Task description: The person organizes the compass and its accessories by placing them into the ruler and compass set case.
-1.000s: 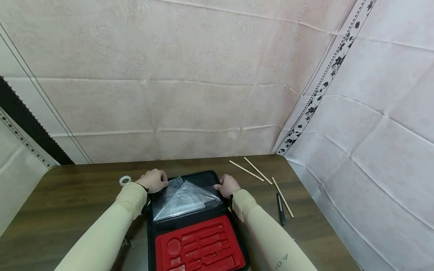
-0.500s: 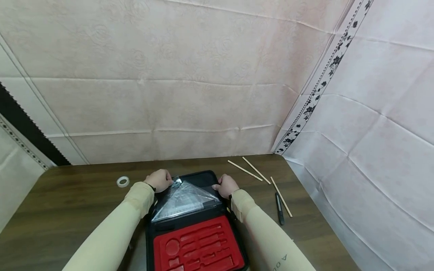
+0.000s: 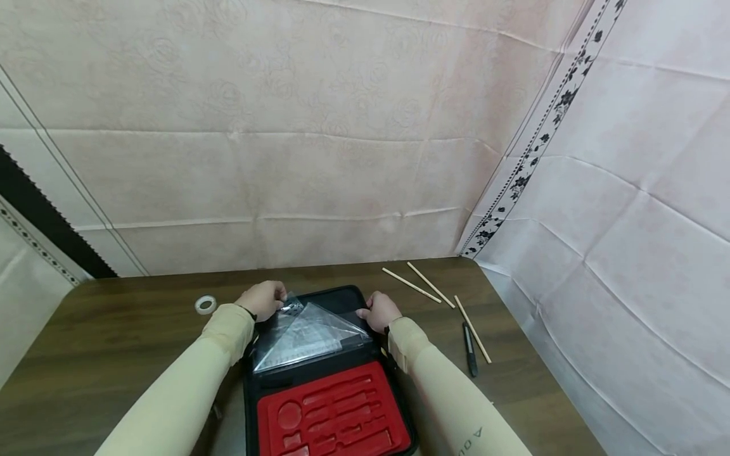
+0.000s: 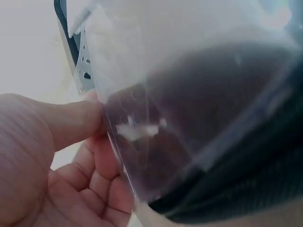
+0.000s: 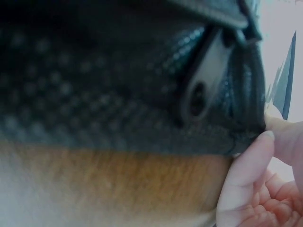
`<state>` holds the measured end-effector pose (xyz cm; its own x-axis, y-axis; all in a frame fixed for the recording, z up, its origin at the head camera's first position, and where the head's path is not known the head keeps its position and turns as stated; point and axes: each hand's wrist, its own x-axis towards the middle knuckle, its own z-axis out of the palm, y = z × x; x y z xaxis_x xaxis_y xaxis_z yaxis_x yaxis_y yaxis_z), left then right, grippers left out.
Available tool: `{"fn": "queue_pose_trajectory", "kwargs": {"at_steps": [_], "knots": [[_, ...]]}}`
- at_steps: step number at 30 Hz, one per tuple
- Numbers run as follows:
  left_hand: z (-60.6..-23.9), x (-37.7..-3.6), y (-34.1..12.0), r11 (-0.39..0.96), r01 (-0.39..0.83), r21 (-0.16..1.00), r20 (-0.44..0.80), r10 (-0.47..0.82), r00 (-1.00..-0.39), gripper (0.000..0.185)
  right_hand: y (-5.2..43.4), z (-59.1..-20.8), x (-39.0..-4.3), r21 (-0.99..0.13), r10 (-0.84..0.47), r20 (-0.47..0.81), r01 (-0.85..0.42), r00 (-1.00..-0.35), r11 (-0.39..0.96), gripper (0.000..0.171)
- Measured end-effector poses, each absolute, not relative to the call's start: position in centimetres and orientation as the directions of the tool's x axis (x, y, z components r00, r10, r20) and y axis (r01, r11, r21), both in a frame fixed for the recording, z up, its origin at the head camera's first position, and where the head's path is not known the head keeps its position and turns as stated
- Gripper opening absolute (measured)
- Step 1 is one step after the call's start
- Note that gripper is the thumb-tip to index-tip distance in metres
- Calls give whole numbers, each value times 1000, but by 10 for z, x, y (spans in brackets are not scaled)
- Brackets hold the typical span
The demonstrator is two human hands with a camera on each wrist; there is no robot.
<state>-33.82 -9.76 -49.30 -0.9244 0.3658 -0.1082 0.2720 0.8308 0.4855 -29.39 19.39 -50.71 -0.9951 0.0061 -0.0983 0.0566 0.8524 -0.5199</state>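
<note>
Behind everything we see a pale cloth point(image 3: 342, 126), hanging like a wall, and before it a brown wooden table point(image 3: 131, 354). On the table lies a black case point(image 3: 336, 301), open, with its one half toward the cloth and its other half toward the person. The near half carries a red tray point(image 3: 319, 396) with shaped hollows. In the far half lies a clear plastic point(image 3: 310, 342) with a triangular outline; whether it is a pocket or a loose sleeve, we cannot tell.

The left hand point(image 3: 262, 300) pinches the edge of this plastic between thumb and fingers. The right hand point(image 3: 381, 313) pinches the rim of the case at the opposite side. We judge that the step in hand is arranging the flat contents of the far half. The next move, in our opinion, calls for a steady right hand on the rim while the left one works gently along the plastic.

To the right of the case we find three thin sticks point(image 3: 473, 329), then a dark cutter point(image 3: 470, 350). Smaller are a perforated piece point(image 3: 292, 308) close to the left fingers, a white ring point(image 3: 198, 308) beyond that hand, and a zip pull point(image 5: 203, 90) on the case.
</note>
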Motion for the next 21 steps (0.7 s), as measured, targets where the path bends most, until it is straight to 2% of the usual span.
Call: {"fn": "queue_pose_trajectory", "kwargs": {"at_steps": [7, 14, 21], "knots": [[-488, -337, -99, 834, 347, 430, -88, 421, -903, 7, 194, -509, -296, -520, 18, -110, 73, -994, 851, 29], [-492, -338, -101, 785, 333, 523, -52, 419, -907, 13, 194, -511, -296, -519, 12, -100, 63, -995, 852, 30], [-491, -339, -105, 779, 347, 522, -69, 445, -893, 16, 193, -510, -296, -524, 14, -112, 71, -994, 849, 28]]}}
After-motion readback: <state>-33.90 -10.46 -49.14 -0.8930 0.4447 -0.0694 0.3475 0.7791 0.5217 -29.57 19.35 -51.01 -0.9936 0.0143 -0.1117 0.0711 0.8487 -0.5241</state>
